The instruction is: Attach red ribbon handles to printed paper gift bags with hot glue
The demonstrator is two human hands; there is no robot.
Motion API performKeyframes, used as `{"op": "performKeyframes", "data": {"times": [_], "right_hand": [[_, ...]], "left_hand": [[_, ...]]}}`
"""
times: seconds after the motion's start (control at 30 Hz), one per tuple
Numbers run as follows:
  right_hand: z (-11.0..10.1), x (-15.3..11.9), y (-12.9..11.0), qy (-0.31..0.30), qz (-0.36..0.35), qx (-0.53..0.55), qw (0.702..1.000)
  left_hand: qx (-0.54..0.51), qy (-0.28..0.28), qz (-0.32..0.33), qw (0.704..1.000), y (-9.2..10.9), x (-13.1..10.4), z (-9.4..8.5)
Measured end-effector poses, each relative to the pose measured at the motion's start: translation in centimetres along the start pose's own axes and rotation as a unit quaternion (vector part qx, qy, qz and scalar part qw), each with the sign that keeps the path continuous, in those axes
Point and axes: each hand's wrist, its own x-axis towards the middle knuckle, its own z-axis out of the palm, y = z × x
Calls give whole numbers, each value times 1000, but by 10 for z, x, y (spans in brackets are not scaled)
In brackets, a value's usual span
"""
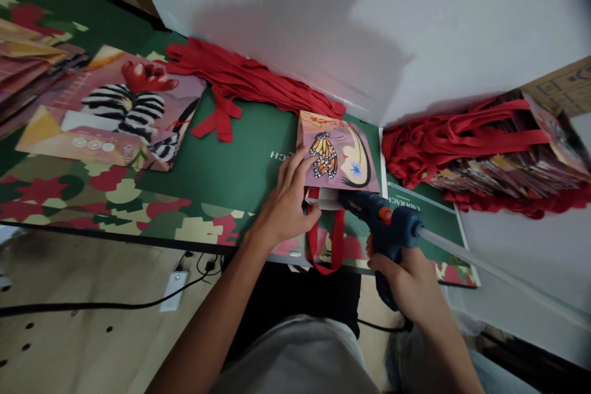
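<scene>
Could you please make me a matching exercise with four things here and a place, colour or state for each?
Things:
1. Glue gun
2. Butterfly bag
3. Ribbon pile along the wall
4. Translucent rod

Matches:
A. Red
B. Sticking out of the gun's back
C. Gripped by the right hand
D. Under the left hand's fingers

Pairs: 1-C, 2-D, 3-A, 4-B

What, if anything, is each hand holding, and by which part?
The right hand holds the glue gun by its handle. The left hand rests on the butterfly-printed paper bag, along its left edge; whether it grips the bag cannot be told.
</scene>
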Motion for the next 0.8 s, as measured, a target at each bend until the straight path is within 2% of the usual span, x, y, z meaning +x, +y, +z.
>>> {"op": "performKeyframes", "data": {"times": [0.13, 0.23, 0.4, 0.57, 0.7, 0.8], "right_hand": [[-2, -2, -5, 5, 7, -34, 999], [0, -6, -10, 36, 20, -67, 997], [7, -12, -20, 71, -17, -112, 991], [11, -11, -36, 74, -10, -167, 983], [8, -10, -36, 74, -34, -170, 982], [4, -14, -28, 71, -11, -125, 989]], "left_hand": [[-8, -6, -7, 1000, 1, 0, 0], [-10, -3, -8, 1000, 1, -1, 0], [-11, -5, -10, 1000, 1, -2, 1], [-20, -5, -18, 1000, 1, -1, 1], [-23, -5, -14, 1000, 0, -1, 1], [-24, -4, -8, 1000, -1, -1, 2]]}}
